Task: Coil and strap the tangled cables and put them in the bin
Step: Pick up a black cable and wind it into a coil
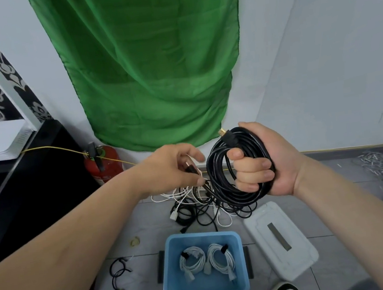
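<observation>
Two hands are working above a tiled floor point(329, 201). The right hand point(258, 170) is gripping a coiled black cable point(219, 177), its fingers curling through the middle of the loops and its palm facing up; a gold-tipped plug point(222, 132) is sticking out at the top of the coil. The left hand point(171, 165) is pinching what appears to be a dark connector end point(191, 168) between thumb and fingertips, just beside the coil, though the small detail is hard to read. Black and white leads are trailing down from both hands into a tangle of cables point(202, 209) lying on the floor below.

A blue bin point(167, 271) is sitting nearer the camera, holding two white coiled cables point(192, 261), point(222, 256), each bound with a dark strap and lying side by side. A white lid point(280, 238) is lying to the right of the bin. Loose black ties point(118, 270) are lying to its left. A red fire extinguisher point(103, 165) is standing against the wall under a hanging green cloth point(149, 64).
</observation>
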Motion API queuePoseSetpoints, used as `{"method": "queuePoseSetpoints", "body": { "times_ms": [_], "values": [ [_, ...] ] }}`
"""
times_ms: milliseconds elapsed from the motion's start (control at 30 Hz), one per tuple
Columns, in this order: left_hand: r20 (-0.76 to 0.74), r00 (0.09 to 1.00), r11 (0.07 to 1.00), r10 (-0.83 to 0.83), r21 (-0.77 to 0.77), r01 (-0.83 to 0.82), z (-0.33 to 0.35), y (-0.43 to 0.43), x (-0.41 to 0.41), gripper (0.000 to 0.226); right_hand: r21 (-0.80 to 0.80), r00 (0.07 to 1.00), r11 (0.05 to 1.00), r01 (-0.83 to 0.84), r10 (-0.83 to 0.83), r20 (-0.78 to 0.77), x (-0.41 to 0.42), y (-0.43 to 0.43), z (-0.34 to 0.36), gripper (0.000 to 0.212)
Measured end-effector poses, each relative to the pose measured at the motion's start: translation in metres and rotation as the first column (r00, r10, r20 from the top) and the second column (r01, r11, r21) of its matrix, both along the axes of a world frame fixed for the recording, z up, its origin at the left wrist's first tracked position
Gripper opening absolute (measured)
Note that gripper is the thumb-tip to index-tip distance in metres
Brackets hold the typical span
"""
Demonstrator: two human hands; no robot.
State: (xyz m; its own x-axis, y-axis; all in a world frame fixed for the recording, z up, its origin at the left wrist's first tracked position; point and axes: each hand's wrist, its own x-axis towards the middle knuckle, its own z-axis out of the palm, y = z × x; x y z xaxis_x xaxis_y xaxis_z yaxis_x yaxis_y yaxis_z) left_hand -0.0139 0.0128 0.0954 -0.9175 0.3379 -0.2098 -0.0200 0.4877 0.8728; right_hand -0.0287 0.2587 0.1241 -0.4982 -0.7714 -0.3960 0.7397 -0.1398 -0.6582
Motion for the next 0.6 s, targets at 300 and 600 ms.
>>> {"method": "queuePoseSetpoints", "body": {
  "times_ms": [300,600],
  "values": [
    [0.284,0.940,0.759,0.187,0.565,-0.322,-0.010,0.016,0.004,0.032,-0.188,0.998,0.981,0.055,-0.050,0.032,-0.005,-0.004,0.001,0.044],
    [0.479,0.873,0.685,0.090,0.607,-0.403,0.013,0.050,0.023,0.067,-0.187,0.998,0.982,0.016,-0.005,0.063,-0.002,-0.018,-0.006,0.045]
  ]
}}
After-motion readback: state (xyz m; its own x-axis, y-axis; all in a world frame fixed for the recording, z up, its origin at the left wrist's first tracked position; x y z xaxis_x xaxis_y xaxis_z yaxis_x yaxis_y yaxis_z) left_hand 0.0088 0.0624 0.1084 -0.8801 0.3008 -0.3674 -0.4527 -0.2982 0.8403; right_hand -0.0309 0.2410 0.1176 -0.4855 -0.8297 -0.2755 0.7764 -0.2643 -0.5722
